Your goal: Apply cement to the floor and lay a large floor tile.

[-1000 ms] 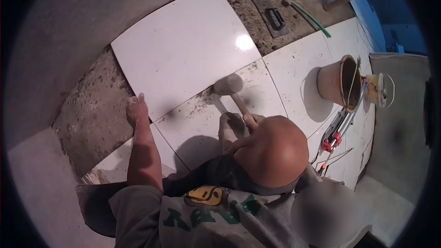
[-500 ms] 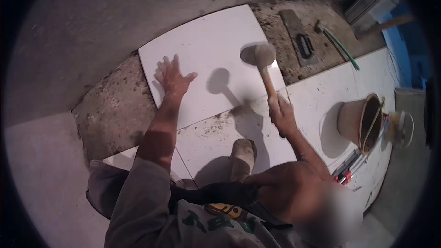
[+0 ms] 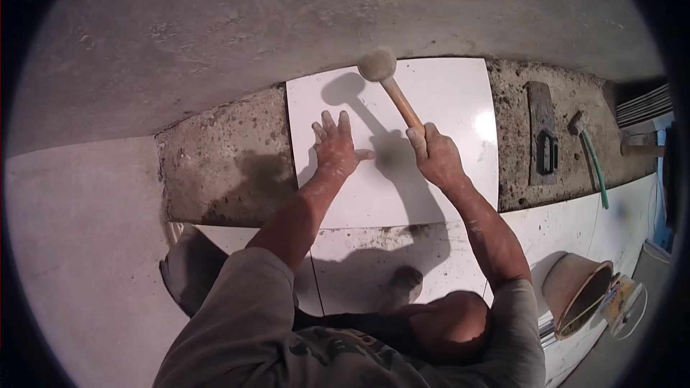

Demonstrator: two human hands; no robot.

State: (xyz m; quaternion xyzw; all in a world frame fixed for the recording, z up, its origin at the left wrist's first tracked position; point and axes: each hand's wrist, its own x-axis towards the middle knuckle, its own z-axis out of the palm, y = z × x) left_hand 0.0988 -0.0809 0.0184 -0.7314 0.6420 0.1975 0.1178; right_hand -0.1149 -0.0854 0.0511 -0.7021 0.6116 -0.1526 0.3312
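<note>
A large white tile (image 3: pixel 445 165) lies against the wall, with bare rough mortar on both sides of it. My left hand (image 3: pixel 336 149) is over its left part, fingers spread and seemingly resting on the surface. In my right hand (image 3: pixel 440 158) is a mallet (image 3: pixel 402 105) with a pale wooden handle, gripped near its lower end. The round, dusty mallet head is near the tile's far edge, and its shadow falls on the tile to the left, so it looks raised above the surface.
Rough mortar (image 3: pixel 226 158) fills the gap at left. At right, a float with a black handle (image 3: pixel 546 151) and a green-handled hammer (image 3: pixel 591 151) lie on mortar. A bucket (image 3: pixel 575 291) and a smaller pail (image 3: pixel 624 305) stand on laid tiles (image 3: pixel 560 233). The wall (image 3: pixel 345 7) rises behind.
My right hand has swung the mallet leftward and toward the wall, across the tile. The view has turned, so the tile sits further right and squarer. My left hand stays spread on the tile.
</note>
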